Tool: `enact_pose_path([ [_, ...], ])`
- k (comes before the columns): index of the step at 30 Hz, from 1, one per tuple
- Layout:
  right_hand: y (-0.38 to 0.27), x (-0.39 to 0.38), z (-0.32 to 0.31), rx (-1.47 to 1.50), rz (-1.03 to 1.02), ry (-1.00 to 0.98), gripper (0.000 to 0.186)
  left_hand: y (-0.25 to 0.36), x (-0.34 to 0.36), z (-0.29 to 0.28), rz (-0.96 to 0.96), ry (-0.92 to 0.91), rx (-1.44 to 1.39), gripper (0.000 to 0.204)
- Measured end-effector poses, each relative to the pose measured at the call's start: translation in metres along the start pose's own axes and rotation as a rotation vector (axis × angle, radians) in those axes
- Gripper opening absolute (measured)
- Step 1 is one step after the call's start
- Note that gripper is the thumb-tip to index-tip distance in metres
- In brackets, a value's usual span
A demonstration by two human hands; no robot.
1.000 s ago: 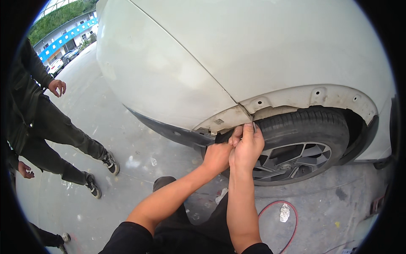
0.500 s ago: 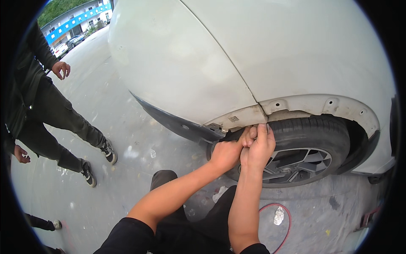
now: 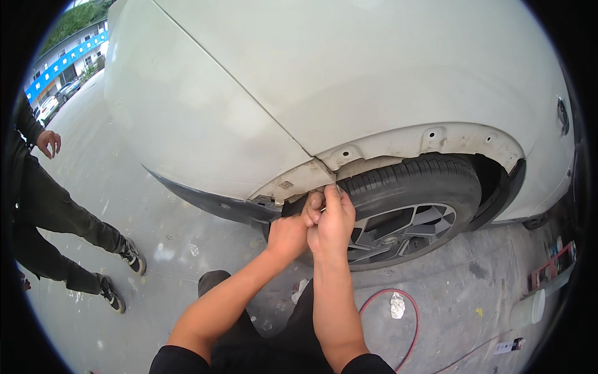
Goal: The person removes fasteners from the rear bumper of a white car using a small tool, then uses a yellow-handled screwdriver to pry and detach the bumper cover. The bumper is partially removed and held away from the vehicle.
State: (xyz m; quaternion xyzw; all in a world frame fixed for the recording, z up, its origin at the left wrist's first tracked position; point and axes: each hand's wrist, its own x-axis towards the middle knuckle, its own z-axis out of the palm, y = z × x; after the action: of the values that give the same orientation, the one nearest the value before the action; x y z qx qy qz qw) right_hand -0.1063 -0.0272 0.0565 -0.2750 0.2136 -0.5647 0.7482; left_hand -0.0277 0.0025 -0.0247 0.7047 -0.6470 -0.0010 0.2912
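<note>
Both my hands are up against the bare wheel arch edge (image 3: 386,142) of a white car (image 3: 374,68), where the seam between two body panels ends. My right hand (image 3: 333,221) has its thumb and fingers pinched at the lower tip of that seam. Whatever lies between them is too small or hidden to make out. Close beside it, touching, is my left hand (image 3: 289,237), its fingers curled in toward the right hand. What it grips is hidden. Just behind the hands stands the black tire (image 3: 414,181) with its spoked wheel rim (image 3: 402,232).
Dark lower bumper trim (image 3: 199,198) runs off to the left. A red hose (image 3: 416,324) curls on the grey floor near crumpled foil (image 3: 397,305). A pale bucket (image 3: 529,310) and a red frame (image 3: 554,268) stand at right. Another person (image 3: 59,212) stands at left.
My view has swung right, so the car and hands sit further left in the picture. The bucket at right has come into sight. Both hands keep their place at the seam.
</note>
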Motion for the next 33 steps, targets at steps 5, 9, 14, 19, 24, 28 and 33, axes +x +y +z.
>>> enact_pose_path([
  [5,-0.002,-0.001,0.003,-0.043,0.010,-0.008,0.016,-0.002,-0.002,0.001,0.005,-0.007,0.025,0.009],
  [9,0.005,-0.002,0.006,-0.071,-0.104,-0.043,0.015,-0.008,-0.002,0.002,0.034,-0.001,0.003,0.012],
  [14,0.015,0.000,0.006,-0.062,-0.233,-0.012,0.014,-0.003,-0.001,-0.003,0.023,-0.002,-0.076,0.014],
  [19,0.006,-0.005,0.005,-0.026,-0.076,0.024,0.017,-0.004,-0.004,-0.002,0.017,-0.008,-0.068,0.012],
  [24,0.009,0.001,0.003,-0.025,-0.118,-0.026,0.018,-0.005,-0.003,0.002,0.006,0.050,-0.127,0.021],
  [28,0.021,-0.001,0.005,-0.040,-0.274,0.000,0.013,-0.006,-0.004,0.002,-0.015,0.003,-0.132,0.021],
  [33,0.011,-0.008,0.011,0.027,-0.169,0.059,0.015,-0.005,-0.005,0.001,-0.012,0.038,-0.107,0.019],
])
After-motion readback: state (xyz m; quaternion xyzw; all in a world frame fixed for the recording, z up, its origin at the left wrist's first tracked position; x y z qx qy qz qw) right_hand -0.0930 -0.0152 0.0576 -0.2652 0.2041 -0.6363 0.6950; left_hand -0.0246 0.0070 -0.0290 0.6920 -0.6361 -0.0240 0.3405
